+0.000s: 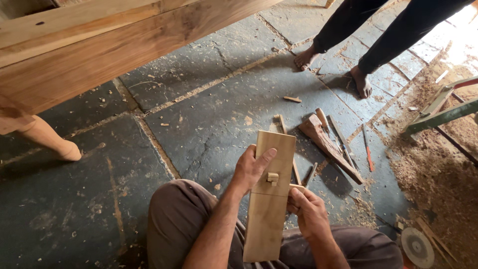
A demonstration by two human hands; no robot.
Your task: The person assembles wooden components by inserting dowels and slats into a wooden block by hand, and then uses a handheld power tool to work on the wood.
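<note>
Knees in brown trousers fill the bottom of the view, and upright between them is a pale wooden board with a small wooden peg sticking out of its face about halfway up. Left hand wraps the board's left edge, thumb laid across the front just above the peg. Right hand is curled tight around a short wooden stick whose tip touches the board's right edge.

At 1 o'clock from the board there's a clutter on the stone floor: a chunky wooden mallet-like piece, a chisel with a light handle, an orange-handled tool and a few thin sticks. That pile sits close to the right hand's side.

Further at 1 o'clock another person's bare feet stand on the slabs. Sawdust heaps up at 3 o'clock, with a green frame above it and a round disc at 4 o'clock. Big timber beam hangs across 11 o'clock, a turned leg under it at 9. Open floor lies between 10 and 12.
</note>
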